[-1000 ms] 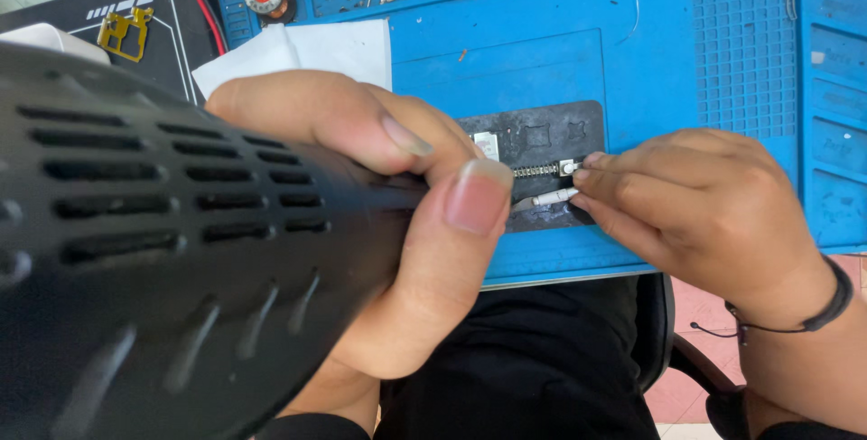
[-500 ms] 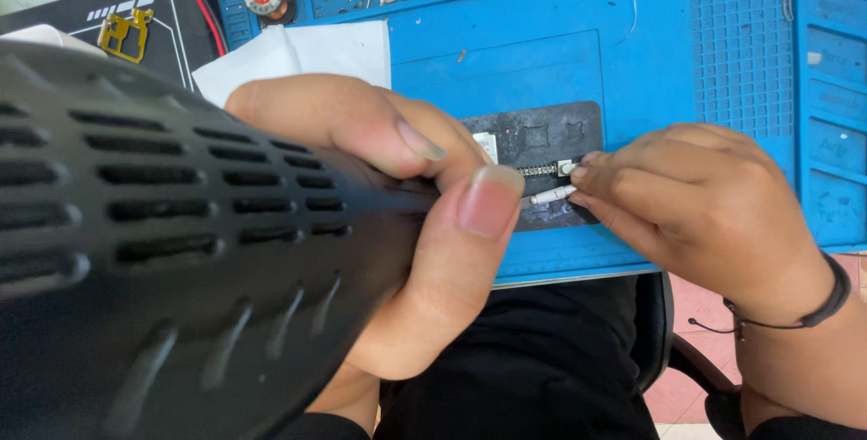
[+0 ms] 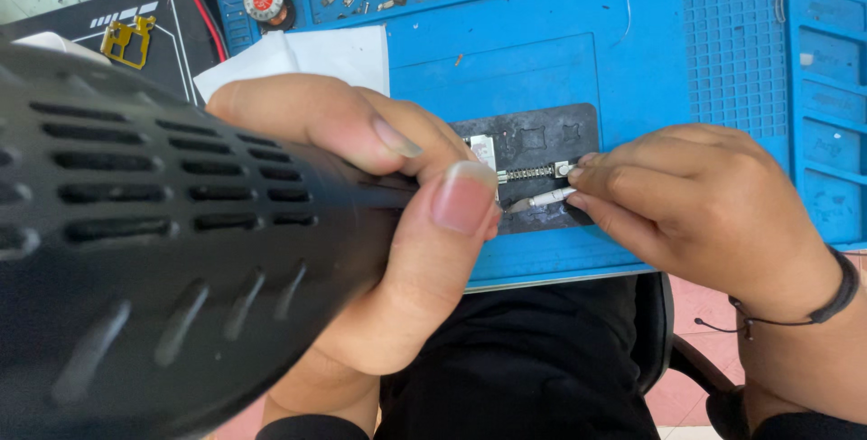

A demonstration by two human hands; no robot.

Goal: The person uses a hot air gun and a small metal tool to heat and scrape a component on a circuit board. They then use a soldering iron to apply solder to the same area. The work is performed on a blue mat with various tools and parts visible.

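Blue silicone repair mat (image 3: pixel 632 60) is covering the table, its moulded trays along the far edge holding small chips and screws, with a white tissue (image 3: pixel 307 56) lying near the left and a black pad carrying a small gold frame (image 3: pixel 126 41) beyond it.

The person's left hand (image 3: pixel 379 223) is wrapping tightly around a black hot-air gun (image 3: pixel 153 241) — its vented body is filling the left of the view, thumb and forefinger clenching near the front, the nozzle itself hidden behind the fingers. The right hand (image 3: pixel 704 205) is pinching slim metal tweezers (image 3: pixel 542 199), whose tips are pointing left onto a dark rectangular work plate (image 3: pixel 542 137). On that plate a small silvery component with a ribbed strip (image 3: pixel 533 172) is lying just beside the tweezer tips and right at the right hand's fingertips, between the two hands and close in front of the left thumb.

Judging from this, the step is heating and steadying a tiny part. Doing it well is likely calling for keeping the air stream aimed squarely at the part, holding the tweezers lightly so nothing skids, and resting both wrists on the mat — steadiness is mattering more than force. Whether the tweezers are actually gripping the part cannot be told.
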